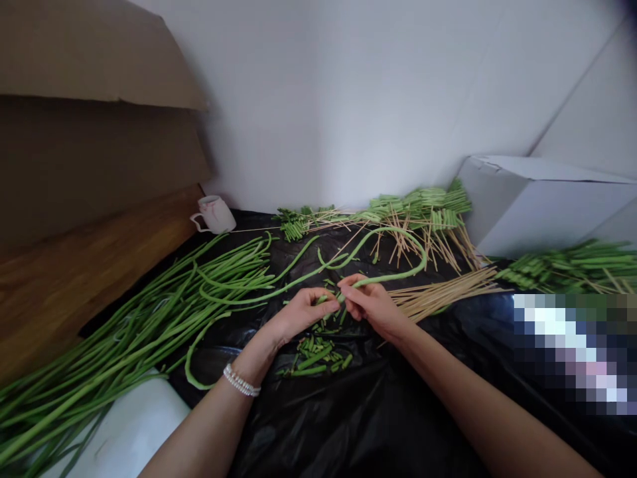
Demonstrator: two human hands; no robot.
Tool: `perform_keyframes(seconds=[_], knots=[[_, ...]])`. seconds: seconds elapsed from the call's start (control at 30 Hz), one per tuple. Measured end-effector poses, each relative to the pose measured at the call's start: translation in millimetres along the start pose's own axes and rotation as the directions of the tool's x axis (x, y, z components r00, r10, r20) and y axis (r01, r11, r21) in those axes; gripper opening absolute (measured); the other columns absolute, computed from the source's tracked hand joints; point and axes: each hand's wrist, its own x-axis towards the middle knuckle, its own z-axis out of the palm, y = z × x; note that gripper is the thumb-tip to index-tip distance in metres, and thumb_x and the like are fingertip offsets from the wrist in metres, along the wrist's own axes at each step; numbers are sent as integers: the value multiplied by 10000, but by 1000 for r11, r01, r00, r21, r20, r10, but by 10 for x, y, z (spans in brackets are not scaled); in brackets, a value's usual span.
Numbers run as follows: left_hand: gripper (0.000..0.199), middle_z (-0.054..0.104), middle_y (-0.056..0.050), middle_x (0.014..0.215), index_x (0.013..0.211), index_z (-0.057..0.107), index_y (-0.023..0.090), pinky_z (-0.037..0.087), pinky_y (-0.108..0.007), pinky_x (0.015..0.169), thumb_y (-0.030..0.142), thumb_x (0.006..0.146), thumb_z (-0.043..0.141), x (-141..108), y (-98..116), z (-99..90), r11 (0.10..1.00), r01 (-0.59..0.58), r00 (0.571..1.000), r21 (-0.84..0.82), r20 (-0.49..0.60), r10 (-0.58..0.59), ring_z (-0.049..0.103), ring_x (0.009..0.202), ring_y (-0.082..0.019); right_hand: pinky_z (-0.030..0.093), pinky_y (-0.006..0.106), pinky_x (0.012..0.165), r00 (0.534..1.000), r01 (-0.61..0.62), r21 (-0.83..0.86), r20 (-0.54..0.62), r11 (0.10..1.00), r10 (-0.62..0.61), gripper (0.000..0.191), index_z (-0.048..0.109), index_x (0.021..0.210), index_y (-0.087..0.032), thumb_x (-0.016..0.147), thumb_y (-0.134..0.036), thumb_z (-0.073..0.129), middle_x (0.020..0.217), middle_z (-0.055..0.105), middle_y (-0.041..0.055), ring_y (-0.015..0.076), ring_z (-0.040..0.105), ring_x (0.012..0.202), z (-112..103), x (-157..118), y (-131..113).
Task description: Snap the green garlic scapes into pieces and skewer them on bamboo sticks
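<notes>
My left hand (298, 313) and my right hand (371, 305) meet over a black plastic sheet (348, 425), both pinching one long green yardlong bean (393, 279). The bean's free length curves up and to the right. Short cut bean pieces (313, 355) lie in a loose heap just below my hands. A large bundle of uncut long beans (149, 312) spreads to the left. Bare wooden skewers (438, 297) lie close to my right hand. A beaded bracelet (241, 380) circles my left wrist.
Bean pieces threaded on skewers (423, 206) are heaped along the wall, with more (572, 267) at the right. A white mug (213, 214) stands at the far left corner. There is a white box (542, 199) at the right, and a wooden plank (84, 265) and cardboard (89, 86) at the left.
</notes>
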Motion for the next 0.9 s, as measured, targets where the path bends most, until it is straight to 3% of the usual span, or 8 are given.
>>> perform_keyframes(seconds=[0.1, 0.2, 0.43, 0.53, 0.7, 0.9], knots=[[404, 357, 84, 509, 836, 651, 142, 141, -223, 449, 537, 753, 681, -5, -15, -15, 998, 51, 998, -46, 45, -49, 236, 453, -58, 309, 178, 409, 998, 14, 68, -60, 998, -10, 330, 563, 835, -196, 714, -436, 756, 523, 562, -73, 60, 446, 418, -34, 6, -50], [428, 379, 73, 515, 833, 677, 134, 173, -223, 462, 555, 754, 667, 0, -42, -3, 999, 46, 998, -13, 45, -45, 266, 467, -66, 315, 186, 406, 996, 23, 6, -88, 1000, -22, 345, 541, 752, -194, 687, -439, 774, 514, 563, -67, 61, 447, 412, -49, 11, -67], [333, 565, 7, 676, 751, 682, 135, 343, -228, 621, 468, 758, 695, 16, -20, 45, 988, -111, 993, 109, -19, 114, 443, 642, -108, 364, 197, 422, 996, 57, -79, -61, 995, -62, 312, 568, 754, -189, 698, -421, 769, 541, 594, -54, 70, 478, 432, -32, 16, -33], [351, 532, 17, 637, 744, 660, 140, 309, -219, 557, 489, 748, 699, 17, -4, 47, 995, -99, 991, 17, -85, 100, 404, 586, -93, 384, 204, 437, 995, 56, -36, -80, 998, -59, 307, 572, 763, -194, 687, -408, 779, 587, 636, -36, 78, 509, 456, -25, 13, -56], [405, 332, 80, 526, 776, 611, 141, 118, -229, 460, 526, 718, 721, 51, -46, 93, 966, -97, 981, -241, -185, 52, 189, 472, -55, 416, 212, 471, 988, 129, -12, -81, 992, -130, 279, 577, 763, -195, 708, -389, 770, 662, 694, -3, 101, 585, 528, 8, 30, -8], [390, 280, 93, 504, 785, 588, 153, 124, -230, 456, 521, 734, 707, 109, -106, 179, 907, -145, 964, -396, -264, 38, 151, 464, -60, 465, 236, 514, 974, 203, -74, -83, 976, -209, 235, 595, 773, -192, 740, -366, 750, 701, 706, 10, 121, 623, 570, 66, 34, 59]])
